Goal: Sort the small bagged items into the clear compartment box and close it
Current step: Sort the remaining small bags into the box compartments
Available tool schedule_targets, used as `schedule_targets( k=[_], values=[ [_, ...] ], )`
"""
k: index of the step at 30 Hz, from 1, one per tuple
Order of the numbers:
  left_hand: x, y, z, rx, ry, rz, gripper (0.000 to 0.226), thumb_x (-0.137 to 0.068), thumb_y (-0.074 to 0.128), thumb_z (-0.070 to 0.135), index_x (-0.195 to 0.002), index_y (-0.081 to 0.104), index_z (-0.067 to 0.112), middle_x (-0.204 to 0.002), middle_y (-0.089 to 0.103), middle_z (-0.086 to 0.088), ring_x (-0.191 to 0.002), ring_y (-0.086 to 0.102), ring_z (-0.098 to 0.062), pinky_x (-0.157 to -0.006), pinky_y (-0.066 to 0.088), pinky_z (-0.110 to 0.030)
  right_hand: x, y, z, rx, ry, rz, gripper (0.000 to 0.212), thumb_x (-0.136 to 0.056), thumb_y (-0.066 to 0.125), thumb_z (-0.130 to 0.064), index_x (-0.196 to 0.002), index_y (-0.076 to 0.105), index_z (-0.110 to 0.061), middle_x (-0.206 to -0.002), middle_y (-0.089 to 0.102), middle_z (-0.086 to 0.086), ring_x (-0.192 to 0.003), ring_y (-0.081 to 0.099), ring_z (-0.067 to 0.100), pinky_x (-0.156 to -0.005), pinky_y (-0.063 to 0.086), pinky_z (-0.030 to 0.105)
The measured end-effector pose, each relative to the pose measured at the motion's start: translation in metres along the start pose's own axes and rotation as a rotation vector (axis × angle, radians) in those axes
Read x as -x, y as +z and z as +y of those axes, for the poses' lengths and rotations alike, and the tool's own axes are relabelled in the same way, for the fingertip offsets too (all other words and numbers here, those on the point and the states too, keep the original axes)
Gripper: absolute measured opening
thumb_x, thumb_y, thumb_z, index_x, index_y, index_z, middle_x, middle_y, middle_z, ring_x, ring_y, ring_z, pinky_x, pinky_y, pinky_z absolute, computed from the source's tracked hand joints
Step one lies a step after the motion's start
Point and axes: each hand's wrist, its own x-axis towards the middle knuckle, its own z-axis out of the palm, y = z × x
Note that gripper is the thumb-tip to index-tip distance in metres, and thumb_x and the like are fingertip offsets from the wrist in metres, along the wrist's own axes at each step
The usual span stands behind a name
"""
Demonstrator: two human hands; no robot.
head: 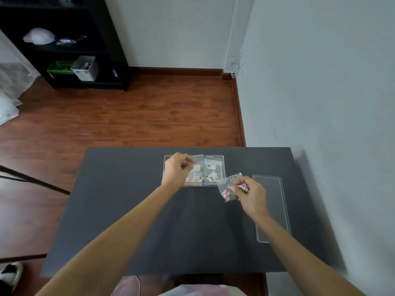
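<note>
A clear compartment box (223, 167) lies open near the far edge of the dark table. Its right compartment holds a small bag (211, 170) with red and white parts. My left hand (176, 169) hovers over the left compartment, fingers pinched on a small clear bag (197, 160) there. Just right of the box, my right hand (250, 194) pinches another small bag (228, 189) of red and white pieces, lifted slightly off the table. The box's clear lid (271, 208) lies flat, separate, at the table's right side.
The dark table (128, 210) stands against a pale wall (320, 82) on the right. Beyond it are a wooden floor and a black shelf unit (85, 50) at far left. A shoe (10, 272) shows at the lower left.
</note>
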Motion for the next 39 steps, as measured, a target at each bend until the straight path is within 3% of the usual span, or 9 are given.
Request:
schedule_targets(
  k=[5,9,12,19,26,29,31,34,39],
  values=[
    [-0.017,0.041,0.022,0.02,-0.065,-0.055,0.014,-0.086,0.063,0.002,-0.095,0.07,0.01,-0.097,0.069,-0.011,-0.083,0.063,-0.019,-0.078,0.051,-0.027,-0.014,-0.024,0.01,0.014,-0.021,0.009,0.013,-0.085,0.068,-0.009,-0.079,0.067,-0.021,-0.069,0.065,-0.012,-0.058,0.06,0.011,-0.061,0.05,0.024],
    [-0.023,0.06,0.028,-0.092,-0.028,-0.083,0.023,-0.082,0.058,-0.004,-0.095,0.071,0.01,-0.101,0.071,-0.009,-0.082,0.058,-0.017,-0.082,0.05,-0.029,-0.021,-0.036,0.014,0.021,-0.061,0.008,0.015,-0.085,0.068,-0.007,-0.08,0.066,-0.021,-0.075,0.068,-0.01,-0.059,0.06,0.012,-0.063,0.049,0.024],
    [-0.025,0.066,0.026,-0.237,-0.021,-0.117,0.03,-0.081,0.058,-0.002,-0.103,0.07,0.016,-0.109,0.069,-0.005,-0.097,0.059,-0.023,-0.087,0.048,-0.034,-0.025,-0.042,0.016,0.027,-0.083,0.005,0.014,-0.084,0.068,-0.005,-0.081,0.067,-0.019,-0.082,0.07,-0.009,-0.065,0.062,0.013,-0.067,0.051,0.025],
    [-0.024,0.077,0.023,-0.609,0.093,-0.152,0.028,-0.081,0.065,0.013,-0.107,0.065,0.025,-0.117,0.063,0.003,-0.113,0.048,-0.023,-0.095,0.035,-0.036,-0.032,-0.044,0.021,0.052,-0.111,-0.033,0.012,-0.084,0.067,-0.007,-0.082,0.068,-0.019,-0.085,0.07,-0.012,-0.08,0.063,0.003,-0.068,0.043,0.006],
    [-0.014,0.081,0.016,-0.562,0.105,-0.041,0.032,-0.075,0.068,0.015,-0.106,0.066,0.024,-0.117,0.047,-0.001,-0.112,0.044,-0.022,-0.098,0.033,-0.035,-0.046,-0.031,0.003,0.096,-0.165,-0.091,0.013,-0.084,0.065,-0.003,-0.084,0.069,-0.015,-0.084,0.07,-0.01,-0.074,0.063,0.004,-0.068,0.039,0.0],
    [-0.003,0.075,0.011,-0.475,0.079,0.042,0.032,-0.08,0.065,0.018,-0.112,0.063,0.023,-0.121,0.047,-0.002,-0.115,0.044,-0.023,-0.098,0.034,-0.038,-0.055,-0.022,-0.009,0.104,-0.21,-0.131,0.015,-0.083,0.064,0.001,-0.082,0.067,-0.013,-0.076,0.066,-0.012,-0.067,0.06,-0.012,-0.062,0.039,-0.003],
    [0.008,0.07,0.004,-0.451,0.058,0.101,0.034,-0.084,0.062,0.022,-0.119,0.059,0.022,-0.129,0.045,-0.004,-0.121,0.042,-0.025,-0.101,0.034,-0.042,-0.06,-0.015,-0.017,0.131,-0.24,-0.173,0.013,-0.084,0.065,-0.001,-0.083,0.068,-0.013,-0.073,0.067,-0.01,-0.066,0.061,-0.009,-0.065,0.042,0.003],
    [0.024,0.061,-0.01,-0.466,-0.029,0.121,0.046,-0.093,0.053,0.031,-0.137,0.044,0.021,-0.149,0.03,-0.009,-0.137,0.028,-0.029,-0.112,0.024,-0.047,-0.069,-0.003,-0.027,0.223,-0.309,-0.265,0.013,-0.085,0.064,-0.002,-0.088,0.07,-0.013,-0.081,0.073,0.001,-0.08,0.065,0.017,-0.079,0.05,0.027],
    [0.037,0.057,-0.026,-0.479,-0.18,-0.008,0.061,-0.1,0.029,0.045,-0.152,0.005,0.026,-0.161,-0.007,-0.014,-0.149,-0.01,-0.03,-0.12,-0.001,-0.052,-0.085,0.019,-0.032,0.41,-0.447,-0.4,0.02,-0.084,0.061,-0.001,-0.09,0.072,-0.016,-0.088,0.074,0.002,-0.096,0.052,0.023,-0.089,0.043,0.035]
  ],
)
